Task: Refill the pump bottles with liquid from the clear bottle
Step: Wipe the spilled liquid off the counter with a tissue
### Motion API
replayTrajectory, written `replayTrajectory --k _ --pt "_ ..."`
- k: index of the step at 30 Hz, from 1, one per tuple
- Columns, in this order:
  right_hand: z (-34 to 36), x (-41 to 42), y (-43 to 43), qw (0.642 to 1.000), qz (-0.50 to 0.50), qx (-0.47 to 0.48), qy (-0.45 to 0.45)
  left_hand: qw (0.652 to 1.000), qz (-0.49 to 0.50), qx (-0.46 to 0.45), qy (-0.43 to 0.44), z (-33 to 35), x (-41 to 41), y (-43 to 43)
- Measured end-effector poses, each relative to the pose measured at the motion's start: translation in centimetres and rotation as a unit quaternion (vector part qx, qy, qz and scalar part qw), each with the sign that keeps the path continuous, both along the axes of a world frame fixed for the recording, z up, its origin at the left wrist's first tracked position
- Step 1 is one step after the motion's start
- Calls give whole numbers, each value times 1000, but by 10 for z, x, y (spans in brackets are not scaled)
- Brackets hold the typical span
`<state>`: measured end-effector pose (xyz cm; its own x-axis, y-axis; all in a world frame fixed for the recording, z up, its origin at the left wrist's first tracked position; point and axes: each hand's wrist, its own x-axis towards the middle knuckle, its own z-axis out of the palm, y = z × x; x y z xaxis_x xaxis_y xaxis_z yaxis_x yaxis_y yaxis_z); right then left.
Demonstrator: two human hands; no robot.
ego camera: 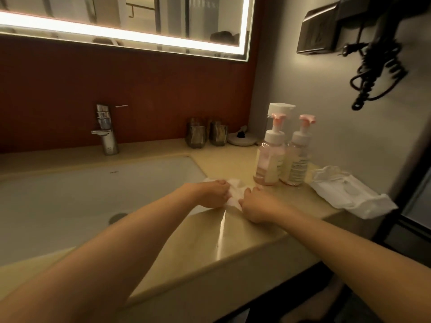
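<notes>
Bare forearms reach up from the bottom of the frame over the glossy beige stone counter [210, 243]. At mid-frame the left hand [213, 193] and right hand [255, 206] meet at the edge of the white sink basin [93, 194]. Both have their fingers curled onto a crumpled white paper tissue [234, 197] pressed flat on the counter.

Right of centre, near the wall, two clear plastic pump bottles [297, 159] with pink nozzles stand upright and touching. A taller clear bottle with a white flip cap [281, 108] stands close behind them. All three are capped and well apart from the hands.

The pump bottles look light and stiff, and may be slick if soap has run down them. I would grip one round its body and twist at the white collar. The clear bottle seems fuller and heavier, so I would hold it at mid-body. A soft white tissue pack [349, 192] lies at far right.
</notes>
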<state>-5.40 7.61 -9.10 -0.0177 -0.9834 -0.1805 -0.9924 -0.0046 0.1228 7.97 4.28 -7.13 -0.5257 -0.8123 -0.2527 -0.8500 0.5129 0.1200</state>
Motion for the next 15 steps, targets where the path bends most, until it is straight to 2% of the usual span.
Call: replayTrajectory --k 8,11,15 --pt "-7 -2 67 999 -21 -16 -40 1000 -5 7 2 -2 10 71" --pt "-5 6 82 999 5 -2 -43 1000 9 -15 2 -6 23 92" --pt "3 34 102 995 88 21 -31 998 44 -42 -4 -14 48 120"
